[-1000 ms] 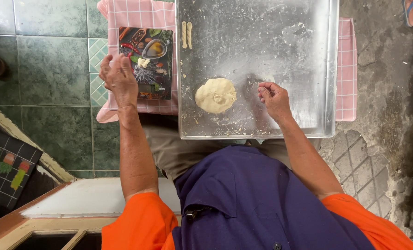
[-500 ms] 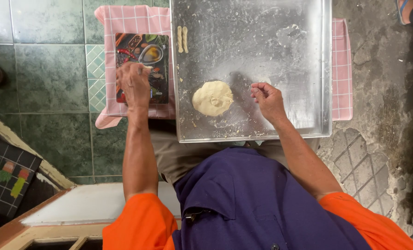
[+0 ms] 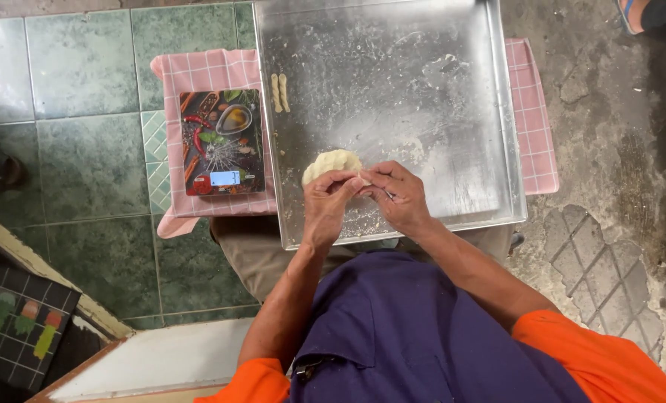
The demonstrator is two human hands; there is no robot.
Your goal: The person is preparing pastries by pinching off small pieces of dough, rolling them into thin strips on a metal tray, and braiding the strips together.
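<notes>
A pale lump of dough (image 3: 332, 162) lies near the front edge of a large floured metal tray (image 3: 422, 82). My left hand (image 3: 327, 201) and my right hand (image 3: 397, 195) meet at the dough's near edge, fingertips pinching it from both sides. Two thin twisted dough strips (image 3: 279, 92) lie side by side at the tray's left side. A kitchen scale (image 3: 222, 142) with a colourful picture top and a lit display sits left of the tray, on a pink checked cloth (image 3: 198, 71).
The tray and cloth rest over my lap above a green tiled floor (image 3: 79, 97). Rough grey concrete (image 3: 616, 142) lies to the right. A dark tiled panel (image 3: 12, 321) and a white board (image 3: 161, 358) lie at the lower left. A sandalled foot (image 3: 650, 13) shows top right.
My left hand left the scale and came right to the dough. My right hand slid left to meet it. Both now pinch the dough's near edge.
</notes>
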